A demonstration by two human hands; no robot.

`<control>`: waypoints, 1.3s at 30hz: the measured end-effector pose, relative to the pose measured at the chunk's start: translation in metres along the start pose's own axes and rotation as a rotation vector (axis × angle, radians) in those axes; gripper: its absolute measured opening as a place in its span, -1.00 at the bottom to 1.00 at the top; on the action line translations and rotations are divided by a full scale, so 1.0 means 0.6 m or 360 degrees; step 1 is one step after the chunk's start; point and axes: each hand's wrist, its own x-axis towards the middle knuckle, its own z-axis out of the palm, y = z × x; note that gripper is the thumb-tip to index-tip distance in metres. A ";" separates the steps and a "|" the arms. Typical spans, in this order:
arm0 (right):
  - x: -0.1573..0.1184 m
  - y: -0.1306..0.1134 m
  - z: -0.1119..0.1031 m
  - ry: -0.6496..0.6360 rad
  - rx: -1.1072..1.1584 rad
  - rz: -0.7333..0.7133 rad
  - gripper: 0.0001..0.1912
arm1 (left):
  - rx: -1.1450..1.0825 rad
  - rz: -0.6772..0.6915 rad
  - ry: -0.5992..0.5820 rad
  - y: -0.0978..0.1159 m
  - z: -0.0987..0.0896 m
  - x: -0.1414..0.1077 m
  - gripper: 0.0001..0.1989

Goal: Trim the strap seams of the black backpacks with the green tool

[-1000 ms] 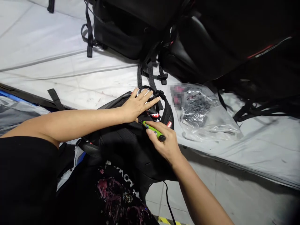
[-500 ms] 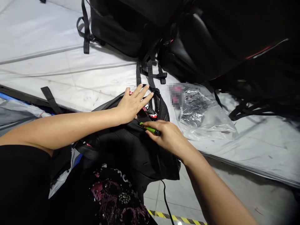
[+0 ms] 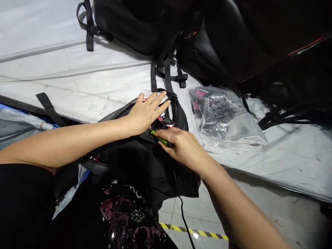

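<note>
Left hand (image 3: 144, 116) observed at the centre of the frame, fingers fanned and laid over the upper part of a black backpack (image 3: 158, 164), which occupies the centre and lower centre at the edge of a white-covered table (image 3: 111, 84). Right hand (image 3: 184, 147), just right of centre, pinches a slim green tool (image 3: 164, 141) with a black end; whether its tip touches the fabric cannot be told. A clear plastic bag (image 3: 233, 121) lies right of centre, below black bags (image 3: 129, 29) across the top.
</note>
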 end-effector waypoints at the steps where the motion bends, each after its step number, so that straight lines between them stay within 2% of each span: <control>1: 0.001 -0.001 -0.001 -0.0005 -0.0005 -0.0025 -0.69 | -0.0005 -0.0001 -0.0004 0.000 0.000 0.000 -0.05; 7: 0.006 -0.013 -0.004 -0.0050 -0.0063 -0.0018 -0.68 | -0.0057 0.0002 0.0001 -0.004 0.003 0.003 -0.03; 12: 0.010 -0.028 -0.008 -0.0113 -0.0196 0.0097 -0.71 | -0.0112 0.0000 -0.0012 -0.005 0.003 0.002 -0.02; 15: 0.012 -0.037 -0.011 -0.0078 -0.0230 0.0081 -0.74 | -0.0137 0.0003 -0.0009 -0.005 0.003 0.001 -0.05; 19: 0.007 -0.040 -0.009 -0.0079 -0.0348 0.0186 -0.78 | -0.0152 -0.0006 0.0016 -0.004 0.007 0.003 -0.06; 23: 0.001 -0.037 0.001 0.0045 -0.0174 0.0154 -0.70 | -0.0171 -0.0005 0.0009 -0.004 0.006 0.003 -0.08; 27: -0.001 -0.043 0.007 0.0039 -0.0322 0.0300 -0.75 | -0.0165 0.0004 0.0027 -0.003 0.002 0.002 -0.16; 31: 0.002 -0.046 0.011 0.0115 -0.0158 0.0281 -0.71 | -0.0168 0.0004 0.0051 -0.004 0.004 0.001 -0.16; 39: 0.002 -0.051 0.022 0.0206 -0.0126 0.0373 -0.73 | -0.0222 -0.0012 0.0023 -0.004 0.004 0.001 -0.14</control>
